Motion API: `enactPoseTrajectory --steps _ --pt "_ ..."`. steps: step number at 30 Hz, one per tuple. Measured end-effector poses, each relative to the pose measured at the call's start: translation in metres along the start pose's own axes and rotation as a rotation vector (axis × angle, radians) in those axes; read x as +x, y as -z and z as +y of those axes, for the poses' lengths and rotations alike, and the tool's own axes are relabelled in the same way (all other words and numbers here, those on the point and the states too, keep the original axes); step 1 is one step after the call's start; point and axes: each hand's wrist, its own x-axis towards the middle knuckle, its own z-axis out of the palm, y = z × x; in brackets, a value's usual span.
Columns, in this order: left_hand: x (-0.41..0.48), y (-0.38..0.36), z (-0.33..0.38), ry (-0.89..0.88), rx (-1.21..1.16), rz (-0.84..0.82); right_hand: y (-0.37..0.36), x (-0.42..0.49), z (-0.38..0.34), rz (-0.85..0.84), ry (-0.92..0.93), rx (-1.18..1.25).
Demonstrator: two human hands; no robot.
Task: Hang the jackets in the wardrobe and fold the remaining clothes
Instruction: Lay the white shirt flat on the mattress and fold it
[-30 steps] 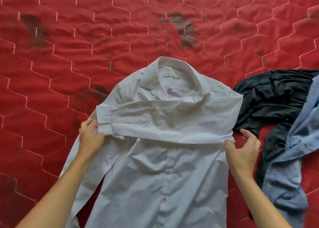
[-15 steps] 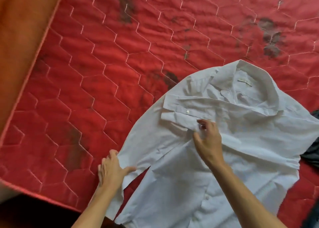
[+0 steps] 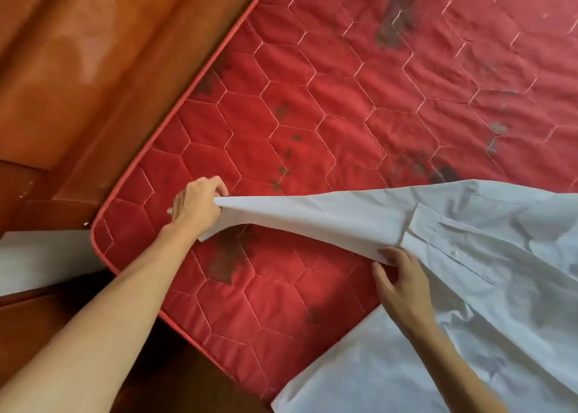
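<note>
**Sleeve drawn out, ready to fold across**

Since half a second ago the left hand (image 3: pixel 197 206) has left its flat rest on the fabric, taken the sleeve (image 3: pixel 312 218) by its end and drawn it out taut toward the bed's corner. The right hand (image 3: pixel 397 281) has dropped from the chest to the sleeve's root.

Nearest, the shirt (image 3: pixel 500 303) lies spread on the mattress (image 3: pixel 312 100), its hem running off the bottom of the view. The right hand's fingertips (image 3: pixel 386 253) meet the sleeve's lower edge where it joins the body. I cannot tell whether they pinch it or only pin it. Further out, the left hand's fingers are curled tight round the cuff end. Beyond is bare quilted red, then the wooden bed frame (image 3: pixel 78 84).

By my reading this is the folding step, second sleeve. The next move calls for carrying the cuff back over the chest, with the right hand acting as the hinge so the crease stays straight.
</note>
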Motion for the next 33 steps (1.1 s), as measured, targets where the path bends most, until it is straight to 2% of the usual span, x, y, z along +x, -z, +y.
enactPoseTrajectory --steps 3,8,11,16,19,23,25,28,33 --pt "0.019 0.008 -0.034 0.094 0.046 -0.028 -0.019 0.014 -0.026 -0.088 0.047 0.043" --pt "0.034 0.022 -0.057 0.215 -0.415 -0.172 -0.045 0.031 -0.073 -0.271 0.134 0.108" --pt "0.031 0.049 -0.030 0.150 -0.678 -0.244 -0.052 0.031 -0.108 -0.324 0.215 0.208" --pt "0.002 0.076 0.083 -0.093 -0.859 -0.499 -0.031 0.020 -0.163 -0.411 0.300 0.359" --pt "-0.027 0.072 0.156 -0.161 -1.023 -0.648 0.006 0.016 -0.166 -0.237 0.308 0.465" --pt "-0.056 0.059 0.232 -0.187 -1.080 -0.846 0.082 0.013 -0.112 0.107 0.085 0.497" --pt "-0.074 0.047 0.263 -0.229 -1.079 -0.885 0.123 0.008 -0.074 0.255 -0.019 0.497" --pt "-0.099 0.020 0.302 -0.215 -1.087 -0.756 0.185 -0.003 -0.018 0.387 -0.116 0.589" --pt "-0.110 -0.037 0.311 -0.132 -0.985 -0.356 0.271 -0.030 0.071 0.580 -0.339 1.152"
